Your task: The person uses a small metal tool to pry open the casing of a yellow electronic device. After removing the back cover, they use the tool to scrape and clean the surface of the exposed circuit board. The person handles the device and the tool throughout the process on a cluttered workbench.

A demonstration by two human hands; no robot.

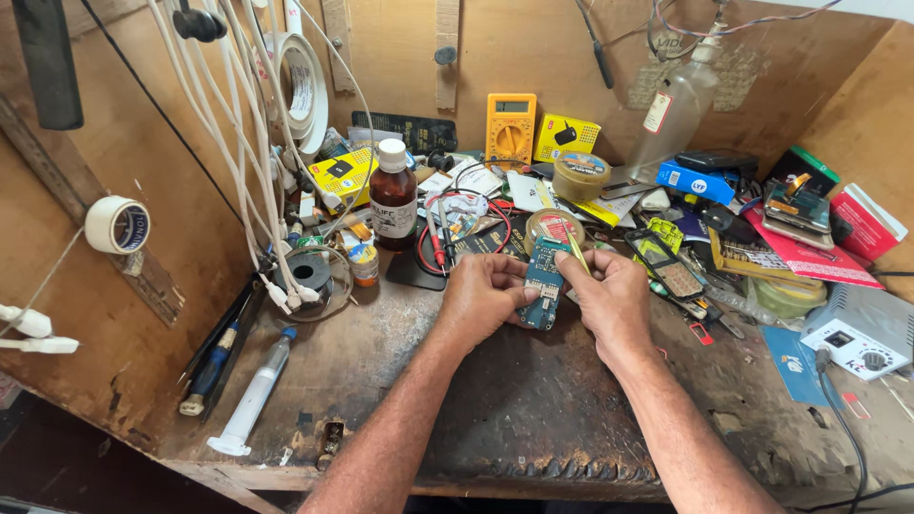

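My left hand (481,297) grips a small blue-green circuit board (544,278) by its left edge, holding it just above the worn wooden bench (533,409). My right hand (612,297) pinches a thin yellow tool (577,250), like tweezers or a pick, with its tip over the upper right part of the board. The fingers of both hands hide parts of the board's edges. A round tin with a printed lid (553,227) lies just behind the board.
A brown glass bottle (392,197) and red probe leads (436,244) lie to the left. A yellow multimeter (510,128) leans on the back wall. Phone parts (666,262) and boxes crowd the right. A syringe (255,393) lies front left; white cables (252,162) hang at left.
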